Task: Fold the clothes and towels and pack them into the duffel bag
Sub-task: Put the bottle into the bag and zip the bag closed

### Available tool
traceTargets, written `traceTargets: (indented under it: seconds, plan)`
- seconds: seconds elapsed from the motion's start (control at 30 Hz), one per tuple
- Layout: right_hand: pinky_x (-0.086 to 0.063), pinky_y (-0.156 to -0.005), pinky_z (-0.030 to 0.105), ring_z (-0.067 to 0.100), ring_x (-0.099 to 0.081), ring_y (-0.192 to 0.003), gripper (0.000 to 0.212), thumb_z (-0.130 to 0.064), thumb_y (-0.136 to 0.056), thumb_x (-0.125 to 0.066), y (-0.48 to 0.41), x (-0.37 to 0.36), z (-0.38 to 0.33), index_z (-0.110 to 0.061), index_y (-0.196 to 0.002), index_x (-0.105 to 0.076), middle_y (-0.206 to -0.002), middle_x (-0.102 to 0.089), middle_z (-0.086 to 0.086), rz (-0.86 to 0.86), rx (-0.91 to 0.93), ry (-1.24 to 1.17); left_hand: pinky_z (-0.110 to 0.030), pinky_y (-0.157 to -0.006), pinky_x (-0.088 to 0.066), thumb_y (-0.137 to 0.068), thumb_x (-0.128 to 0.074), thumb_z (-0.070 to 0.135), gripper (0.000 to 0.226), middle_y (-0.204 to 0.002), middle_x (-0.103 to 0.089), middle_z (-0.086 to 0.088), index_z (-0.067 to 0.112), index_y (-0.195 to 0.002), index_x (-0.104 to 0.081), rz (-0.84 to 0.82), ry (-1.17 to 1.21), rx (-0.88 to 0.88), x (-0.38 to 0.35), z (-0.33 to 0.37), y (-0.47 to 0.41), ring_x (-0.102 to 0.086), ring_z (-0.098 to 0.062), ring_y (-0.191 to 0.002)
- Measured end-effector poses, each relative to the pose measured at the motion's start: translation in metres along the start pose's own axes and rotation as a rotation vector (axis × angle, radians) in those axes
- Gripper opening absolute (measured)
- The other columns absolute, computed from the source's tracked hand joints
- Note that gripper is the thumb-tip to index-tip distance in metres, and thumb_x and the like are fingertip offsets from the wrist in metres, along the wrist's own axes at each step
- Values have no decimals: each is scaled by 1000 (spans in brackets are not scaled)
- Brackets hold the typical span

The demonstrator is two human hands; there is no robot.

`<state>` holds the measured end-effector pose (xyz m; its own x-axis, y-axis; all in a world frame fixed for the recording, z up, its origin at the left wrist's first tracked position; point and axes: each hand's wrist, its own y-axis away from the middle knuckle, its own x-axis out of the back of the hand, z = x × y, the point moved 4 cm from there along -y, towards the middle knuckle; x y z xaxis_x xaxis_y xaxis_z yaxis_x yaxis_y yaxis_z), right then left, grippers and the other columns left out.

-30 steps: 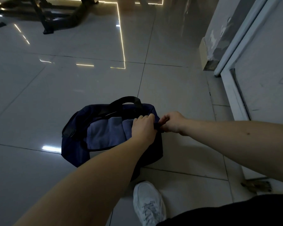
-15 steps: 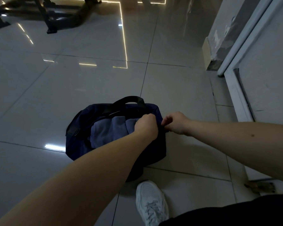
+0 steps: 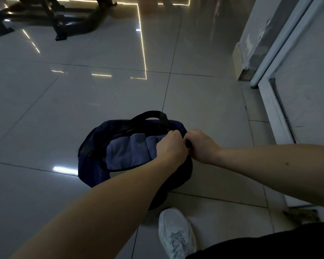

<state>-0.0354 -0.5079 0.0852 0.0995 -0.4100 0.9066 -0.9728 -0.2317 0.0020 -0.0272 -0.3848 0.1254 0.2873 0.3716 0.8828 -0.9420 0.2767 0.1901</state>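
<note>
A navy duffel bag (image 3: 94, 144) lies on the tiled floor with its top open. A folded blue-grey cloth (image 3: 127, 152) fills the opening, and a white edge shows beneath it. A black carry handle (image 3: 151, 115) arches over the bag's far side. My left hand (image 3: 171, 148) is closed on the bag's rim at its right end. Touching it, my right hand (image 3: 201, 145) grips the same end of the bag, pinching a small dark piece. What the fingers hold exactly is hidden between the two hands.
My white sneaker (image 3: 176, 234) stands just in front of the bag. A white door frame (image 3: 273, 101) and wall run along the right. Dark metal furniture legs (image 3: 58, 25) stand at the far left. Glossy tiles reflect strip lights.
My left hand has shifted slightly along the bag's right end, closer to my right hand. The bag stays in place.
</note>
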Motion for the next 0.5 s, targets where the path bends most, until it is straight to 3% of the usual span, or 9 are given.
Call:
traceTargets:
  seconds: [0.17, 0.3, 0.5]
  plan:
    - [-41, -64, 33, 21, -53, -76, 17, -24, -86, -69, 2, 3, 9, -16, -72, -64, -79, -57, -1, -6, -114, -61, -37, -69, -40, -99, -52, 26, 15, -111, -59, -6, 14, -107, -54, 42, 53, 36, 3, -7, 7, -58, -24, -89]
    - [-35, -67, 29, 21, -53, -79, 14, -27, -84, -75, 6, 2, 19, -18, -80, -65, -84, -58, 0, -19, -184, -46, -37, -70, -37, -100, -50, 29, 15, -108, -57, -3, 15, -105, -53, 62, 46, 52, 11, -17, 11, -55, -26, -96]
    - [-37, -68, 30, 26, -60, -88, 16, -31, -85, -73, 4, 0, 27, -21, -81, -60, -89, -64, 3, -100, -272, 24, -38, -70, -39, -98, -51, 28, 14, -103, -58, -2, 15, -101, -52, 84, 57, 67, 16, -37, 16, -58, -26, -91]
